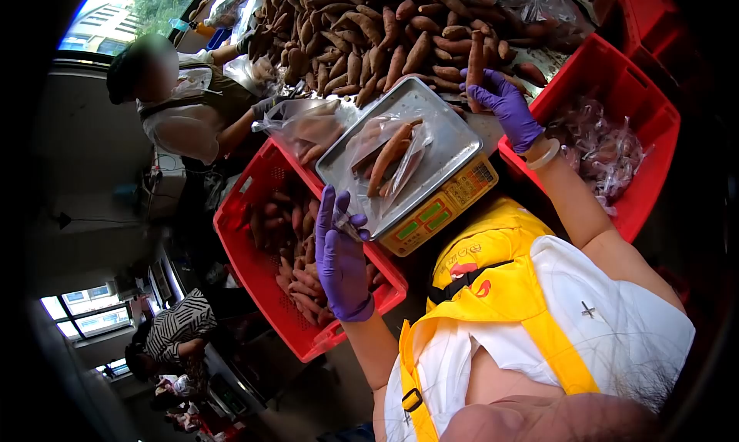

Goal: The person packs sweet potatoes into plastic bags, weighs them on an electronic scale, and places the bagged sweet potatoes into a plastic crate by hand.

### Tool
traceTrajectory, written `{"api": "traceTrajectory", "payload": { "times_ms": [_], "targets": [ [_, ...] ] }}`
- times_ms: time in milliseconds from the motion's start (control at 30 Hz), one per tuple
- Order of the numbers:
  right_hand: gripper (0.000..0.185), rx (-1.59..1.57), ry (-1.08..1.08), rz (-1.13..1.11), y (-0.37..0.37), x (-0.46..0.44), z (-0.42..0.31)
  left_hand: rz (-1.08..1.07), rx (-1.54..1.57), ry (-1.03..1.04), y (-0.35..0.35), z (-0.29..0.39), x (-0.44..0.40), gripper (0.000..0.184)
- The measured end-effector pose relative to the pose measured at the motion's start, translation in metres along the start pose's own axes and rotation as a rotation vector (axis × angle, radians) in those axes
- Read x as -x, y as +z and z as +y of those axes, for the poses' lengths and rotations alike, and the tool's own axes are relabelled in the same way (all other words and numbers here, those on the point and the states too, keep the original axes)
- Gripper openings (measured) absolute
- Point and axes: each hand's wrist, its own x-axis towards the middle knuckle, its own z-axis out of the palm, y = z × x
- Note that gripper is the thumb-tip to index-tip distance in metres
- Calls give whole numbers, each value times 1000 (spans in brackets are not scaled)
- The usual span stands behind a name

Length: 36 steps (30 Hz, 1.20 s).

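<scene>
A digital scale (454, 153) with a metal tray stands in front of me. On it lies a clear plastic bag (419, 151) with several long sweet potatoes (389, 159) inside. My left hand (342, 261), in a purple glove, is at the tray's near-left corner. Its fingers point upward, and a bit of the bag's film shows between thumb and fingers. In my right hand (504, 107), also gloved purple, a single sweet potato (475, 61) is held upright beyond the tray's right corner, beside the big sweet potato pile (369, 38).
A red crate (262, 288) of loose sweet potatoes stands at left; another red crate (654, 157) at right holds bagged ones. Across the table, a co-worker (185, 103) in gloves handles a plastic bag (308, 123) of sweet potatoes. Another person (177, 326) is farther back.
</scene>
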Motion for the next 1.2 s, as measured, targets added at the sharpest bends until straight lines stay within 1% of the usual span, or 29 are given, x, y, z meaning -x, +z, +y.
{"api": "traceTrajectory", "payload": {
  "times_ms": [33,100,167,233,267,300,367,400,467,500,533,567,600,633,667,700,733,800,833,900,967,1033,1100,1133,1200],
  "targets": [
    [33,-105,-35,-60,24,11,-30,0,-15,22,3,0,1,66],
    [24,-92,-130,-317,63,25,-48,32,-36,50,8,0,-1,67],
    [23,168,-354,-672,94,27,-41,51,-66,89,10,3,-4,67],
    [25,701,-672,-717,118,16,-18,52,-91,126,11,7,-5,68],
    [27,845,-677,-706,124,10,10,63,-103,120,11,9,-5,70],
    [27,843,-682,-706,124,1,30,62,-105,123,11,10,-3,70],
    [23,1210,-479,-690,120,-20,53,122,-103,130,8,12,3,72],
    [23,1213,-482,-693,114,-27,51,115,-125,144,2,12,6,74],
    [23,1461,-356,-579,94,-29,44,116,-75,119,-8,15,15,75],
    [23,1466,-349,-593,91,-25,33,107,-29,92,-11,13,18,76],
    [22,1520,-297,-627,88,-19,19,50,47,132,-14,8,18,68],
    [21,1572,-246,-658,88,-12,9,61,52,127,-10,6,17,68],
    [21,1550,-200,-640,90,-7,5,91,-32,145,-3,7,14,68],
    [21,1550,-200,-641,90,-8,8,117,-118,167,1,7,10,68],
    [20,1610,-226,-720,92,-9,14,142,-308,222,-2,3,6,68],
    [19,1668,-252,-799,94,-10,19,142,-309,224,-1,3,5,68],
    [19,1668,-253,-799,96,-10,23,133,-326,215,4,5,4,67],
    [21,1555,-291,-711,101,-7,30,112,-337,206,10,5,3,64],
    [21,1552,-289,-713,103,-6,30,115,-338,203,11,5,3,64],
    [21,1463,-546,-866,107,-1,29,92,-338,187,14,5,2,65],
    [21,1121,-566,-870,124,13,32,57,-296,163,19,6,1,67],
    [36,1333,-331,-967,150,27,60,11,-258,149,24,9,0,68],
    [40,1102,-675,-954,154,40,116,15,-176,136,30,10,-1,70],
    [40,1100,-677,-950,159,44,117,-4,-179,104,28,9,-1,71],
    [41,1315,-387,-1063,170,48,118,22,-178,119,25,9,1,70]
  ]
}}
